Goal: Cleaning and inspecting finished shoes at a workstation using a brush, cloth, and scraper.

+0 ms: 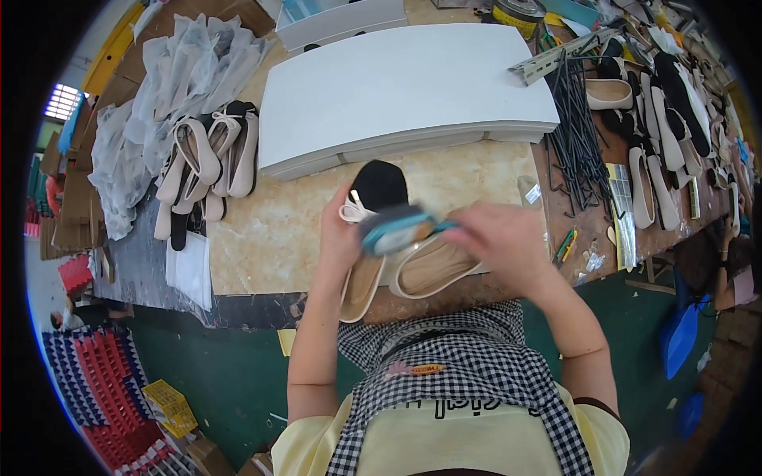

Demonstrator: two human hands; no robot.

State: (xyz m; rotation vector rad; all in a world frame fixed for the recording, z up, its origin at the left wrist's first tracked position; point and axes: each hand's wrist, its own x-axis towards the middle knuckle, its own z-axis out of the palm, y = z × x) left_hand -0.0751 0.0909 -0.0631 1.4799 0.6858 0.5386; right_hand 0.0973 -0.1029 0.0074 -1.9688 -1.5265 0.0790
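You are working on a pair of beige flat shoes at the near edge of the marble-topped bench, just above your checked apron. Your left hand is wrapped around the left shoe of the pair, holding it heel-down with its black toe cap pointing away from you. Your right hand is closed on a teal-edged pad, perhaps a brush or sponge, and is pressing it across the open tops of both shoes; the motion blur there makes the tool's kind hard to settle.

Judging by this, you are in the middle of wiping or cleaning the shoes rather than starting or finishing. The next move is calling for a steady left grip, so the shoes are not slipping off the bench edge while the pad is passing over them.

Counting: you are holding two shoes and one pad. A heap of finished beige flats is lying to your left, roughly five or six. One stack of white boards is sitting ahead of you. A bundle of black rods is lying to the right, beside a row of shoes and insoles too many to count surely.
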